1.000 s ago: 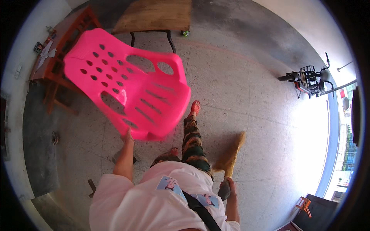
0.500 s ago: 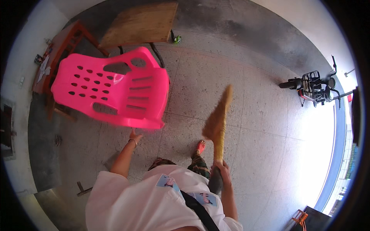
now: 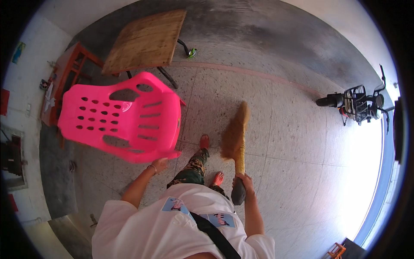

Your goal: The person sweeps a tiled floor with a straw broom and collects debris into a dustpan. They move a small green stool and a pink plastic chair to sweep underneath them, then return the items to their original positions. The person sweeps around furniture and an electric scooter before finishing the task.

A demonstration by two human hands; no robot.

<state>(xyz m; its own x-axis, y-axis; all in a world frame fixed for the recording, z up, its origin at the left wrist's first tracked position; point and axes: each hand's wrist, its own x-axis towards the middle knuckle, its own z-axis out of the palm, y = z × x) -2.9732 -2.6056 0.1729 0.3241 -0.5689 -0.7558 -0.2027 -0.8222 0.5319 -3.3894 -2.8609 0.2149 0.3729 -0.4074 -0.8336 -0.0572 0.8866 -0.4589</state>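
Note:
A pink plastic armchair with a slotted seat and a back full of holes takes up the left side. My left hand is at its near lower edge, fingers closed there and partly hidden by the pink rim. In my right hand is a hand brush with brown bristles and a yellow-wrapped neck. My fingers wrap round its grip, and the dark handle end sticks out below them. The brush points away from me over the floor, its bristles facing left toward the chair.
A wooden-topped table with dark legs stands beyond the chair. An orange-red wooden table is along the left wall. At right is a parked two-wheeler with a front basket. A small orange stool sits at bottom right.
My left hand has reached the chair's near edge and closed there. The brush has swung slightly left, still in my right hand. My view has shifted, and both feet now show.

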